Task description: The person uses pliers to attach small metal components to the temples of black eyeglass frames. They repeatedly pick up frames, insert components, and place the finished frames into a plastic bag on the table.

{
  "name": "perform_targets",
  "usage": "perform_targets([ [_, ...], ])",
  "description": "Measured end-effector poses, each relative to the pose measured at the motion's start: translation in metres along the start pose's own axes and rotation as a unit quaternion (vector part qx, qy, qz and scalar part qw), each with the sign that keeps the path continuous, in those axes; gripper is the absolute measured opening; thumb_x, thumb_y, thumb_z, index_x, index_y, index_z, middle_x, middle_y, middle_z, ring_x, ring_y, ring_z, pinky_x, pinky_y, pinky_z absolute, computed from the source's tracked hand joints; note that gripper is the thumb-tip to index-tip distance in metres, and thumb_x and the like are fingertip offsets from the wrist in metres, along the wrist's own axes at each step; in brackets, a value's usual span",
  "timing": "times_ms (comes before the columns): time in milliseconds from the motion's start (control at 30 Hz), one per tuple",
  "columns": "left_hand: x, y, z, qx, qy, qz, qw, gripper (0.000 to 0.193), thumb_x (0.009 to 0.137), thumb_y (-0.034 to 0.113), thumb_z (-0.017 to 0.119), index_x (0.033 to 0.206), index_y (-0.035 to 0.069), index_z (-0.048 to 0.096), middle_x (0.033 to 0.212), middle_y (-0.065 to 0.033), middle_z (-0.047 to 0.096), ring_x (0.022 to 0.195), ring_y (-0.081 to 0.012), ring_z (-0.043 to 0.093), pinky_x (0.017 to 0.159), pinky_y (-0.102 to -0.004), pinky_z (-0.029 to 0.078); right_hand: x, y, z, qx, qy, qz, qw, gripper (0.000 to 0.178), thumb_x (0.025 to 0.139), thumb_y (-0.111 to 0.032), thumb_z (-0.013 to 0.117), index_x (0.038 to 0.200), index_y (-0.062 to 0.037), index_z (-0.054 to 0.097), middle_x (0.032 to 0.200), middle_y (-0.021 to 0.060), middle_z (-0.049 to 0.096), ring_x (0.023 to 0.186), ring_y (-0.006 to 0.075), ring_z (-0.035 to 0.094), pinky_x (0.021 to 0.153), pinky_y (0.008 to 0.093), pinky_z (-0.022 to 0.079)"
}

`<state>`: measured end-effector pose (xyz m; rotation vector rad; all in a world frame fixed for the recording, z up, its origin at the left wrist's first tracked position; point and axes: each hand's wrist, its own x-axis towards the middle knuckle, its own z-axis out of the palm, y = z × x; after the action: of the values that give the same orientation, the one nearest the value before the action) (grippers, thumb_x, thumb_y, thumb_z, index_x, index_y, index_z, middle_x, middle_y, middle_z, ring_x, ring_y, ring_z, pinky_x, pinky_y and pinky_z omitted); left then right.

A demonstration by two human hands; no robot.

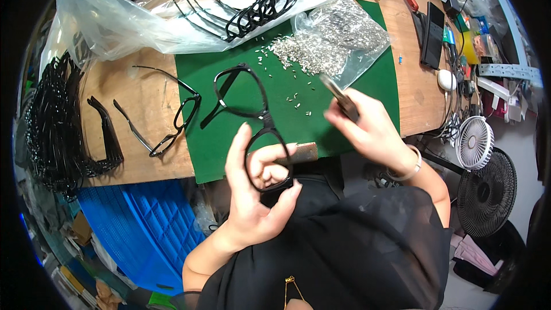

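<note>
The left fingers [236, 155] grasp a black plastic eyeglass frame [266, 119] by its nearer rim, the thumb against the near end; the farther rim reaches out beyond them. The right fingers [348, 128] are clenched round a blurred, dark-handled metal hand tool [344, 102], its silvery tip pointing away; its exact kind I cannot tell.

Just beyond the right fingers, a heap of tiny silvery pieces [294, 53] spills from a clear plastic bag [359, 37] onto a flat green mat [227, 158] covering part of the brown wooden surface [138, 169]. Left of the left fingers lies a second black eyeglass frame [177, 128]; farther left, a thick bundle of glossy black strips [54, 120]. Below them, leftward, stands a blue plastic basket [117, 218].
</note>
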<state>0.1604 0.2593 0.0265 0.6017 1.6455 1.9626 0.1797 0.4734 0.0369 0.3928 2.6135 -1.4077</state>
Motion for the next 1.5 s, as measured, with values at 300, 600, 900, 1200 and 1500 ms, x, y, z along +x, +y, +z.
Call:
perform_targets([
  [300, 0.012, -0.008, 0.031, 0.159, 0.094, 0.088, 0.979, 0.091, 0.068, -0.016, 0.060, 0.135, 0.006, 0.002, 0.120, -0.0168, 0.043, 0.097, -0.0174, 0.051, 0.082, -0.0263, 0.048, -0.036, -0.024, 0.026, 0.321, -0.019, 0.019, 0.947, 0.013, 0.081, -0.011, 0.060, 0.082, 0.0001, 0.053, 0.067, 0.0035, 0.052, 0.060, 0.0060, 0.048, 0.053, 0.0210, 0.041],
  [600, 0.009, -0.012, 0.032, 0.156, 0.108, 0.102, 0.977, 0.090, 0.069, -0.016, 0.058, 0.134, 0.006, 0.001, 0.121, -0.0182, 0.042, 0.099, -0.0190, 0.051, 0.083, -0.0276, 0.047, -0.030, -0.027, 0.028, 0.383, -0.068, 0.077, 0.918, 0.017, 0.081, -0.013, 0.062, 0.085, -0.0012, 0.051, 0.075, 0.0008, 0.052, 0.068, 0.0057, 0.047, 0.062, 0.0208, 0.040],
  [900, 0.037, -0.011, 0.010, 0.092, 0.062, 0.122, 0.986, 0.086, 0.070, -0.017, 0.057, 0.134, 0.003, 0.003, 0.120, -0.0207, 0.043, 0.105, -0.0255, 0.050, 0.082, -0.0311, 0.049, -0.008, -0.027, 0.029, 0.393, -0.071, 0.034, 0.916, 0.018, 0.082, -0.015, 0.062, 0.090, -0.0025, 0.052, 0.080, -0.0004, 0.053, 0.073, 0.0050, 0.047, 0.065, 0.0202, 0.040],
  [1200, 0.034, 0.007, -0.014, 0.003, 0.109, 0.057, 0.992, 0.084, 0.071, -0.013, 0.059, 0.135, 0.008, 0.009, 0.119, -0.0195, 0.046, 0.095, -0.0173, 0.052, 0.077, -0.0296, 0.052, 0.010, 0.034, 0.013, -0.051, 0.030, -0.023, 0.998, 0.017, 0.078, -0.012, 0.061, 0.088, 0.0012, 0.055, 0.077, 0.0134, 0.059, 0.067, 0.0218, 0.058, 0.062, 0.0310, 0.045],
  [1500, 0.010, 0.034, -0.024, -0.075, 0.165, 0.068, 0.981, 0.091, 0.063, -0.013, 0.057, 0.135, 0.000, 0.003, 0.116, -0.0215, 0.050, 0.068, -0.0202, 0.060, 0.063, -0.0310, 0.053, 0.027, 0.035, 0.041, -0.156, 0.022, -0.139, 0.978, 0.015, 0.070, 0.000, 0.058, 0.082, -0.0011, 0.051, 0.074, 0.0134, 0.052, 0.069, 0.0311, 0.054, 0.062, 0.0358, 0.044],
])
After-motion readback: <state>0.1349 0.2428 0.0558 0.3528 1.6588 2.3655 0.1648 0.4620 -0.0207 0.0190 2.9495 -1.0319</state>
